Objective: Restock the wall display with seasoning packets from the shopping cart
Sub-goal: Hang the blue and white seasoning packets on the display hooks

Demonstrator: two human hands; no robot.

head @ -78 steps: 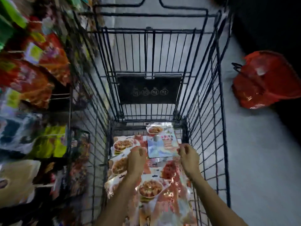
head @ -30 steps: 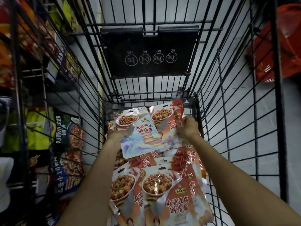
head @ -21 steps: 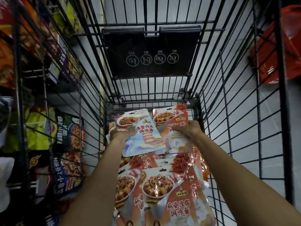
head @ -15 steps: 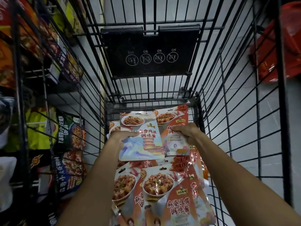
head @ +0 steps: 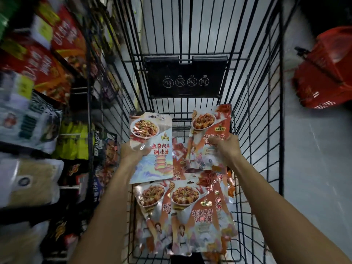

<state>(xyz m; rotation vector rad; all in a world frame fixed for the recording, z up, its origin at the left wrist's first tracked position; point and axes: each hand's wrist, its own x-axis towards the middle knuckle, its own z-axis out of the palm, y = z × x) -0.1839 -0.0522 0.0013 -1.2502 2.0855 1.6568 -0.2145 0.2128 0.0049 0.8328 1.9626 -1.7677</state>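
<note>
Lifted higher and spread apart since a moment ago: blue packet (head: 152,145) gripped in left hand (head: 133,154), orange packet (head: 206,130) gripped in right hand (head: 227,149), both above the pile of packets (head: 190,216) in the shopping cart (head: 257,115). Fingers (head: 216,142) clamped on each packet's edge. Left of cart, blurred wall display (head: 38,73); right, red basket (head: 327,73) on the floor.

The left forearm (head: 106,206) and right forearm (head: 266,197) stretch forward and down, bare, angling in toward each other. The left hand (head: 133,152) pinches a blue packet (head: 152,164) by its left edge, thumb across the front. The right hand (head: 227,147) grips an orange packet (head: 205,121) by its right edge, fingers curled over its face.
</note>
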